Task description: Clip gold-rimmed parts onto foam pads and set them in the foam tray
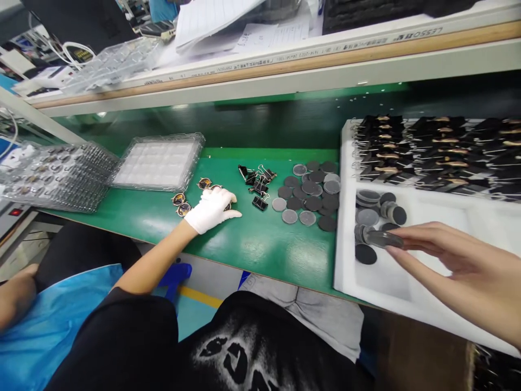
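Note:
My left hand [211,210], in a white glove, lies over small round gold-and-black parts [179,200] on the green bench. Its thumb stands apart from the fingers, and a dark part shows partly between them; the glove hides the rest. My bare right hand [456,260] pinches a grey round disc [383,239] by its edge, between thumb and fingers. That disc is tilted above the white foam tray [345,239], where several grey and black discs [368,217] lie in the near left compartment. Between my hands are black binder clips [259,203] and a spread of loose discs [312,203].
Rows of clipped black pieces [443,152] fill the tray's far part. At the left stand a clear plastic tray [158,163] and a stack of filled trays [61,174]. A shelf edge [285,87] crosses behind the bench. Another person's arm [16,296] is at the far left.

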